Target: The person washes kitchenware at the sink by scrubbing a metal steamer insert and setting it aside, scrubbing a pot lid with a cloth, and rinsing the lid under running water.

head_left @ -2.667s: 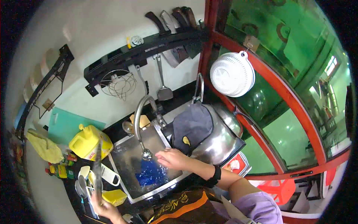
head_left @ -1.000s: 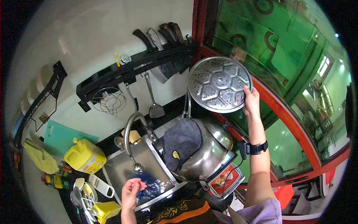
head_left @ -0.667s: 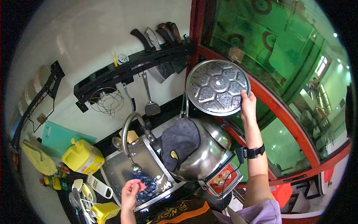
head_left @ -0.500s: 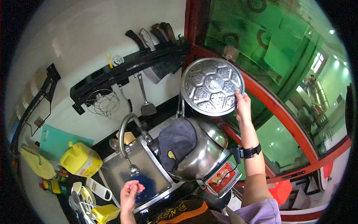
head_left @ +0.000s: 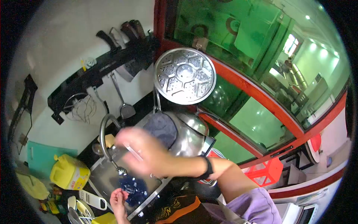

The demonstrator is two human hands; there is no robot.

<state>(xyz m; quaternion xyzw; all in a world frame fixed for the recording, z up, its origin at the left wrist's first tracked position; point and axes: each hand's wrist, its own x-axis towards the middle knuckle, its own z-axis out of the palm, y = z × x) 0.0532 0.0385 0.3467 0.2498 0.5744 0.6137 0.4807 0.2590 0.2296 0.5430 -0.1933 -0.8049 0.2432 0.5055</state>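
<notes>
My right hand [head_left: 140, 151], smeared by motion, crosses over the sink [head_left: 103, 170] beside the curved faucet [head_left: 103, 128]; its fingers cannot be made out. At the sink's near edge is my left hand [head_left: 118, 199], fingers curled together with nothing visible in them. Its fingertips are close to a dark blue patch with rippling glints in the sink. A round perforated metal steamer plate [head_left: 185, 73] stands tilted at the window, with no hand on it. Below that plate, a dark grey cloth [head_left: 160, 128] lies on a large shiny metal pot [head_left: 186, 143], partly hidden by my right arm.
A black wall rack [head_left: 95, 71] holds several knives, with a spatula [head_left: 126, 110] hanging below. Left of the sink are a yellow jug [head_left: 69, 171], a green board [head_left: 46, 155], and a grater [head_left: 91, 199]. The red window frame [head_left: 257, 99] runs along the right.
My right hand has let go of the steamer plate and swung down left over the sink. The plate stays up by the window. The whole view has shifted.
</notes>
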